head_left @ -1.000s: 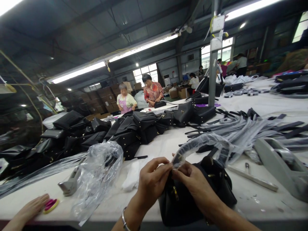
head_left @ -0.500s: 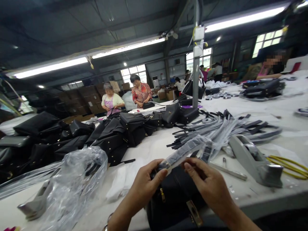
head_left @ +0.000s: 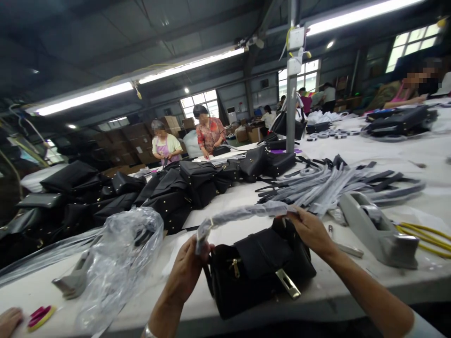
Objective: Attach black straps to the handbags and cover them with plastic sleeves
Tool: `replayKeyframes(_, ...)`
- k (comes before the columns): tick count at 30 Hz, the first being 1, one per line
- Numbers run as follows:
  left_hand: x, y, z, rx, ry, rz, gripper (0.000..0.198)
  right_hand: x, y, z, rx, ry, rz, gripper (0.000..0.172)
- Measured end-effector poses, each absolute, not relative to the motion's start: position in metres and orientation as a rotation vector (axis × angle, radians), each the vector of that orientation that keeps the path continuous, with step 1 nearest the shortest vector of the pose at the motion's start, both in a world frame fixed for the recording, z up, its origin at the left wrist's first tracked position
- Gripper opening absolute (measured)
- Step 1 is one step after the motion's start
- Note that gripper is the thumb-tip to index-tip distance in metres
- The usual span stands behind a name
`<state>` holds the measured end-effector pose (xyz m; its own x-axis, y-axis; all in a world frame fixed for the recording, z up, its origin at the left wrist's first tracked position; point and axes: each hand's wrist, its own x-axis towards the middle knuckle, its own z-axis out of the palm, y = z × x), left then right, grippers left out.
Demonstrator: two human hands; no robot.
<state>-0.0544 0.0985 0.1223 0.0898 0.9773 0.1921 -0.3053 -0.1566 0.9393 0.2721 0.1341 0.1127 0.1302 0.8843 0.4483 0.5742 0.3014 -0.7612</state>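
Note:
A plastic-wrapped bag strap (head_left: 243, 214) arches above a small black handbag (head_left: 260, 267) at the table's front edge. My left hand (head_left: 188, 265) is closed around the strap's left end, beside the bag's left side. The strap's right end is pinched in my right hand (head_left: 308, 230), at the bag's upper right corner. On the bag's front I see a gold zip pull (head_left: 235, 267) and a gold metal clasp plate (head_left: 288, 283). Whether the strap's ends are joined to the bag is hidden by my fingers.
A grey tape dispenser (head_left: 380, 234), yellow-handled scissors (head_left: 423, 240) and wrapped straps (head_left: 327, 183) lie right. Crumpled clear plastic (head_left: 120, 258), a second dispenser (head_left: 75, 277) and piled black bags (head_left: 169, 188) lie left. Another person's hand (head_left: 10, 321) rests at lower left; co-workers (head_left: 209, 129) stand behind.
My hands have moved apart, my left to the left and my right up and right. The strap now spans between them in an arch, and more of the handbag shows.

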Motion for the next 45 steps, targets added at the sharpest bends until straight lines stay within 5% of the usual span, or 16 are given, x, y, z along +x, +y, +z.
replayKeyframes(5,-0.026,0.092,0.147,1.018,0.532,1.695,0.043,0.277,0.189,0.154,-1.248,-1.653,0.367,0.035)
replayKeyframes(11,0.012,0.061,0.145,1.330,0.779,1.532,0.033,0.256,0.261,0.187,-1.191,-1.790,0.437,0.018)
replayKeyframes(13,0.021,0.063,0.136,1.382,0.894,1.457,0.031,0.250,0.262,0.184,-1.220,-1.797,0.435,0.012)
replayKeyframes(18,0.017,0.082,0.111,1.407,1.120,1.536,0.027,0.241,0.189,0.159,-1.208,-1.668,0.274,0.036)
replayKeyframes(25,0.005,0.046,0.061,1.385,1.373,1.645,0.022,0.222,0.076,0.101,-0.983,-1.957,0.426,0.024)
replayKeyframes(29,0.015,0.025,0.045,1.440,1.361,1.466,0.021,0.208,0.080,0.081,-1.016,-2.054,0.424,0.025)
replayKeyframes(45,0.025,0.036,0.047,1.343,1.189,1.647,0.006,0.200,0.087,0.084,-1.070,-2.093,0.455,0.022)
